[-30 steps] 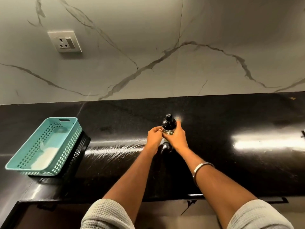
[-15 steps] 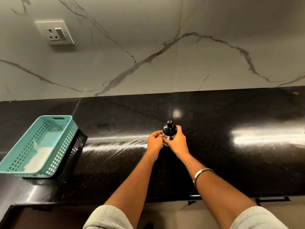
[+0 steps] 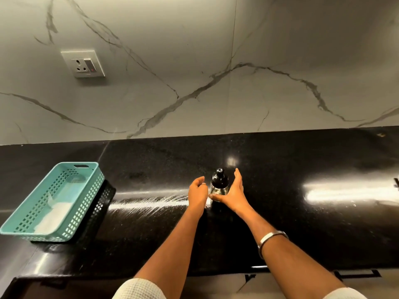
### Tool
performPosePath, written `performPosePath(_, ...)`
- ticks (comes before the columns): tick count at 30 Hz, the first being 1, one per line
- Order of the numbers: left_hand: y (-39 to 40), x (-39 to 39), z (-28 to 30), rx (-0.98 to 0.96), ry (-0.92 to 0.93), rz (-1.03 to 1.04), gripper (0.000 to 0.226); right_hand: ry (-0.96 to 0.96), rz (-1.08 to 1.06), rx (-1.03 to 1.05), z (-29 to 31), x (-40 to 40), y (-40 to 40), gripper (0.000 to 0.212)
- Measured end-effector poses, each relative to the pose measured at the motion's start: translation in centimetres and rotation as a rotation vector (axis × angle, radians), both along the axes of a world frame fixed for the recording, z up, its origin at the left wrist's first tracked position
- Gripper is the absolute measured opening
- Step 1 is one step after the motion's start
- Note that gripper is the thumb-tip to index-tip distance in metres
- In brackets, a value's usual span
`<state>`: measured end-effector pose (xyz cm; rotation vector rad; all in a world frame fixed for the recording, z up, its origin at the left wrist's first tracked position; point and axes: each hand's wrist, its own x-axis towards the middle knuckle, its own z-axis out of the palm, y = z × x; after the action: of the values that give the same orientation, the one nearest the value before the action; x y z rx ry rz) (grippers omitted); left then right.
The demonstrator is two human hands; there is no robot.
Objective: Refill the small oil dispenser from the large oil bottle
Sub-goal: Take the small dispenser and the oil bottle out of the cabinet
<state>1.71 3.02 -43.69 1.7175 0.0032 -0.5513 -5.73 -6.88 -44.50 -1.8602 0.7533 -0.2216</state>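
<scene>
The small oil dispenser (image 3: 219, 186), clear glass with a black pump top, stands upright on the black counter (image 3: 302, 223) in the middle of the view. My left hand (image 3: 197, 194) hovers just left of it, fingers loosely curled, a small gap between them and the glass. My right hand (image 3: 234, 194) lies along the dispenser's right side with straight fingers, and its thumb reaches across the front of the base. The large oil bottle is not in view.
A teal perforated basket (image 3: 28, 231) sits nested on a black basket (image 3: 101, 203) at the counter's left end. A wall socket (image 3: 83, 63) is on the marble backsplash. The counter's front edge runs below my forearms.
Both hands held the dispenser together before. Now the dispenser stands on the counter, my left hand has come off it and my right hand's fingers have straightened.
</scene>
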Motion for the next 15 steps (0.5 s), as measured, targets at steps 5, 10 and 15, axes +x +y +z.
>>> performPosePath(5,0.0,-0.5,3.8,0.002,-0.1,0.018,0.045,-0.101,0.052,-0.074,4.5,-1.6,-0.7,0.127)
performPosePath(10,0.1,-1.7,8.5,-0.03,-0.223,0.025,0.041,-0.222,0.021,-0.201,9.7,-2.0,-0.6,0.086)
performPosePath(15,1.1,-1.7,14.6,-0.084,-0.349,0.048,0.038,-0.377,0.031,-0.318,16.9,-1.1,0.2,0.059)
